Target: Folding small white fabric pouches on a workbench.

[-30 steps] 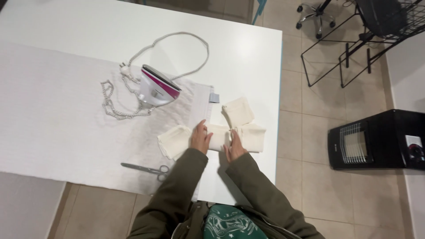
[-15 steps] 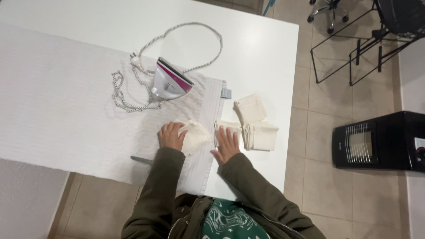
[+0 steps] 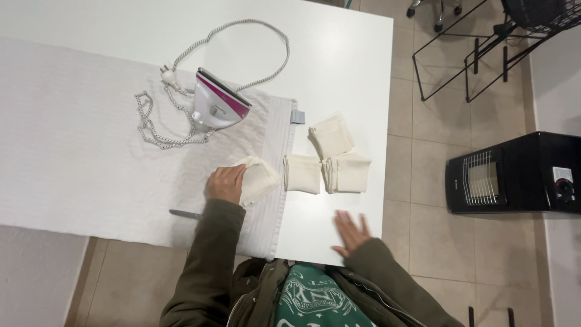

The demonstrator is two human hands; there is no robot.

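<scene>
in the head view we see our left hand (image 3: 226,183) resting on a small folded cream cloth (image 3: 259,178), which lies on the white ironing mat (image 3: 91,163) near the mat's right edge, toward the near edge of the desk (image 3: 345,54). the cloth's long axis runs slantwise, its far corner pointing toward the desk's far right corner. our left fingers are curled together over the cloth's left side, pressing it down; whether they pinch a fold we cannot tell, since the fingertips are hidden against the fabric. the left forearm comes up from the near edge in a dark olive sleeve.

our right hand (image 3: 351,233) lies flat on the bare desk by the near right corner, fingers spread, holding nothing, well apart from the cloth.

three more folded cream cloths (image 3: 330,160) sit just right of the mat, touching one another. an iron (image 3: 216,108) stands on the mat's far part, its cord (image 3: 242,42) looping toward the far edge. a slim metal tool (image 3: 184,214) pokes out beside the left sleeve, mostly hidden, so we cannot tell what it is.
</scene>
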